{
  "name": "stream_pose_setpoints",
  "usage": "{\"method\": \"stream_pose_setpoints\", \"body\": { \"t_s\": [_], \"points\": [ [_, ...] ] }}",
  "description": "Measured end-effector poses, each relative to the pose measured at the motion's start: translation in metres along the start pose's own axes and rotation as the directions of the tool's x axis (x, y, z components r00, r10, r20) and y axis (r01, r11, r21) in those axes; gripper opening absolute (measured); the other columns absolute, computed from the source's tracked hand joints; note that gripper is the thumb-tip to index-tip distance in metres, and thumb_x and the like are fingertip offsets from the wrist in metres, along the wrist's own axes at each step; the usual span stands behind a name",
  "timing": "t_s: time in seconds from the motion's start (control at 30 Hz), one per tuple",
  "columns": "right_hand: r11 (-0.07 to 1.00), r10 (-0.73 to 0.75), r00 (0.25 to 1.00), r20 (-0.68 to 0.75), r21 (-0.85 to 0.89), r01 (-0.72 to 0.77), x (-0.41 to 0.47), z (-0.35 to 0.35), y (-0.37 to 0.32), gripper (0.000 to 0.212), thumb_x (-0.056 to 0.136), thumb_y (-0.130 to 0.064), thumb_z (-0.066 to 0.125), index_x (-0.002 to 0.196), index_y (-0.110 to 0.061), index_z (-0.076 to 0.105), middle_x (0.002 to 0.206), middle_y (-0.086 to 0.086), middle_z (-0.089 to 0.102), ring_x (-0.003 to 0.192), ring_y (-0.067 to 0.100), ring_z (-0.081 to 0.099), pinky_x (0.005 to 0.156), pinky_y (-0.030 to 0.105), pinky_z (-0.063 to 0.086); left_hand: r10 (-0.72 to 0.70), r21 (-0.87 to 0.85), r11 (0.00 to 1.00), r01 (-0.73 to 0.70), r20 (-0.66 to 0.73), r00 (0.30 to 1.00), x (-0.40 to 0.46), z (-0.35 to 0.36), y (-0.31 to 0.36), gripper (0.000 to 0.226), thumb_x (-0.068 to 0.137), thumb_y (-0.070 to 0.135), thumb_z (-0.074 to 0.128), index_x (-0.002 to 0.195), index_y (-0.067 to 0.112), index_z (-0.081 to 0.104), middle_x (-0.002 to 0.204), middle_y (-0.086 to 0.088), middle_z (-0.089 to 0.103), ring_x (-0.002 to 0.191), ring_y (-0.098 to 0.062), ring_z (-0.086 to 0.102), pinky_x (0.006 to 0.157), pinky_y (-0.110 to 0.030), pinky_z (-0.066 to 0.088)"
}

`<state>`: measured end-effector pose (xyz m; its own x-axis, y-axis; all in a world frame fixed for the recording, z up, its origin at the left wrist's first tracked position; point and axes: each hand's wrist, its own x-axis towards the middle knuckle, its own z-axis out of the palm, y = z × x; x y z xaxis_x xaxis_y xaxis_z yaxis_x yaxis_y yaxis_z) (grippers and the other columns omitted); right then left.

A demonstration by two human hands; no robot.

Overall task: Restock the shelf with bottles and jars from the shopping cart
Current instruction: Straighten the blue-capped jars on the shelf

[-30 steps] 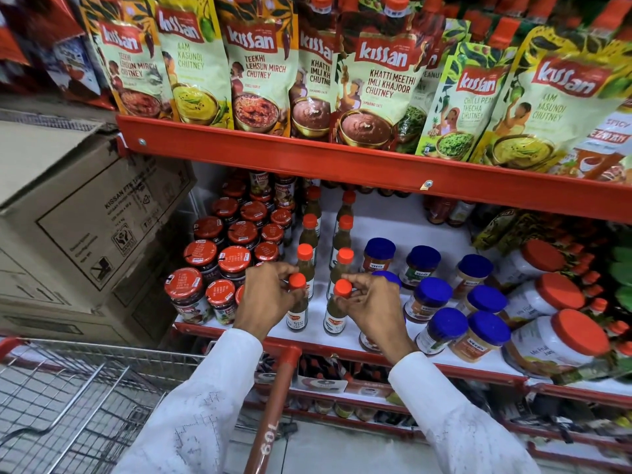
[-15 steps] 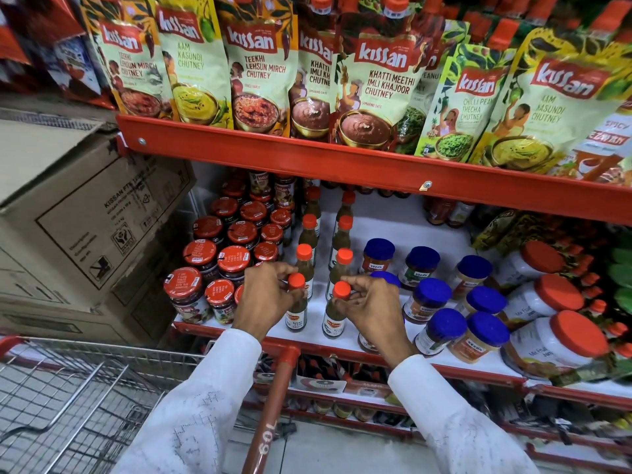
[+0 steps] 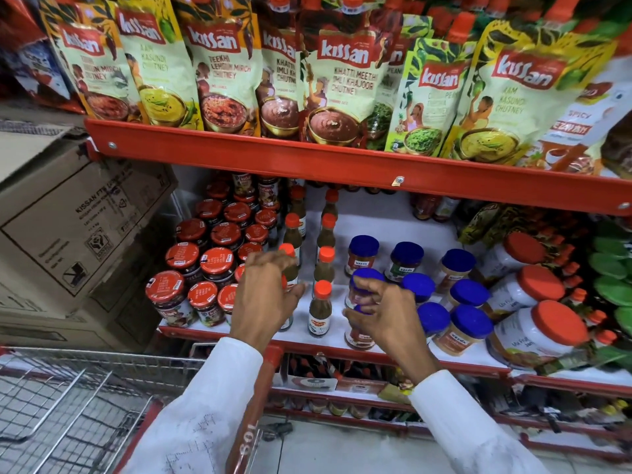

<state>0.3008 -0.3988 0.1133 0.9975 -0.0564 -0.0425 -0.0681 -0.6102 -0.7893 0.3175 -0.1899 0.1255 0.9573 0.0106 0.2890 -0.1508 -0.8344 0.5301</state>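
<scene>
Left hand (image 3: 265,295) spread loose above an orange-capped bottle (image 3: 319,311), right hand (image 3: 386,314) half-curled, holding nothing, beside blue-lidded jars (image 3: 470,323).

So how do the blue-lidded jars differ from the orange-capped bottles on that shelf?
The blue-lidded jars are squat and wide with broad blue lids; the orange-capped bottles are tall and slim with narrow necks and small orange caps. The jars hold reddish or tan contents, the bottles a dark olive liquid. Both stand upright in rows on the same white shelf.
</scene>
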Motion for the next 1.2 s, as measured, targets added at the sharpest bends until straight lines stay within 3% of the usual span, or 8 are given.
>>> {"method": "stream_pose_setpoints", "body": {
  "t_s": [0.07,0.17,0.27,0.37,0.5,0.67,0.97,1.2],
  "points": [
    [0.998,0.014,0.999,-0.040,-0.054,-0.017,-0.014,-0.025,0.016,0.056,0.074,-0.013,0.084,0.126,-0.022,0.064,0.095,0.002,0.072,0.079,0.009,0.068,0.071,0.018,0.057,0.055,-0.004,0.998,-0.055,-0.076,0.996,-0.005,0.008,0.024,0.034,0.078,0.027,0.077,0.112,0.021,0.071,0.123,0.001,0.066,0.121,-0.022,0.047,0.100,-0.035,0.046],
    [0.995,0.031,0.992,-0.124,-0.086,-0.042,-0.030,-0.061,0.044,0.046,0.075,-0.010,0.082,0.118,-0.018,0.068,0.089,0.003,0.074,0.076,0.011,0.069,0.074,0.028,0.060,0.108,-0.129,0.984,-0.123,-0.118,0.987,-0.019,0.025,0.068,0.019,0.081,0.024,0.072,0.100,0.022,0.073,0.109,0.003,0.070,0.107,-0.017,0.056,0.093,-0.030,0.047],
    [0.991,0.036,0.985,-0.168,-0.123,-0.057,-0.033,-0.093,0.069,0.041,0.077,0.002,0.075,0.115,-0.012,0.070,0.076,0.001,0.068,0.071,0.016,0.068,0.071,0.026,0.057,0.044,-0.291,0.956,-0.035,0.025,0.999,-0.032,0.060,0.105,0.021,0.077,0.020,0.068,0.097,0.021,0.074,0.096,0.000,0.072,0.085,-0.014,0.064,0.081,-0.029,0.054],
    [0.973,-0.055,0.985,-0.164,-0.230,0.016,-0.023,-0.113,0.087,0.036,0.075,0.008,0.069,0.108,-0.007,0.072,0.083,0.015,0.073,0.077,0.031,0.070,0.075,0.041,0.059,-0.019,-0.295,0.952,0.082,0.208,0.978,-0.038,0.096,0.131,0.024,0.077,0.019,0.070,0.101,0.018,0.072,0.083,-0.001,0.071,0.063,-0.010,0.060,0.070,-0.028,0.054],
    [0.901,-0.089,0.996,0.030,-0.424,0.093,0.001,-0.119,0.113,0.044,0.076,0.003,0.064,0.117,-0.012,0.065,0.100,0.020,0.066,0.093,0.037,0.063,0.077,0.041,0.053,-0.028,-0.225,0.967,0.116,0.360,0.932,-0.045,0.128,0.158,0.034,0.080,0.015,0.070,0.114,0.014,0.066,0.108,-0.005,0.072,0.080,-0.021,0.066,0.073,-0.030,0.051],
    [0.801,-0.185,0.960,0.208,-0.534,0.270,0.018,-0.114,0.133,0.043,0.074,-0.001,0.061,0.112,-0.020,0.060,0.099,0.008,0.061,0.100,0.028,0.054,0.073,0.036,0.048,-0.156,-0.194,0.951,0.241,0.371,0.915,-0.043,0.153,0.172,0.040,0.075,0.011,0.077,0.114,0.015,0.066,0.107,-0.007,0.073,0.087,-0.026,0.068,0.075,-0.030,0.052],
    [0.800,-0.229,0.961,0.153,-0.532,0.276,0.013,-0.112,0.138,0.037,0.076,-0.022,0.073,0.111,-0.023,0.064,0.100,0.006,0.063,0.109,0.025,0.048,0.084,0.036,0.048,-0.197,-0.215,0.936,0.280,0.342,0.919,-0.040,0.164,0.167,0.043,0.075,-0.009,0.063,0.108,0.018,0.067,0.095,-0.005,0.076,0.081,-0.021,0.071,0.077,-0.039,0.060],
    [0.823,-0.211,0.976,0.062,-0.528,0.211,0.002,-0.103,0.129,0.037,0.076,-0.026,0.075,0.111,-0.024,0.065,0.098,0.006,0.059,0.108,0.024,0.051,0.082,0.033,0.048,-0.175,-0.190,0.949,0.252,0.347,0.921,-0.040,0.160,0.167,0.040,0.079,-0.012,0.049,0.104,0.015,0.064,0.088,-0.006,0.068,0.080,-0.024,0.067,0.064,-0.029,0.049]
  ]
}}
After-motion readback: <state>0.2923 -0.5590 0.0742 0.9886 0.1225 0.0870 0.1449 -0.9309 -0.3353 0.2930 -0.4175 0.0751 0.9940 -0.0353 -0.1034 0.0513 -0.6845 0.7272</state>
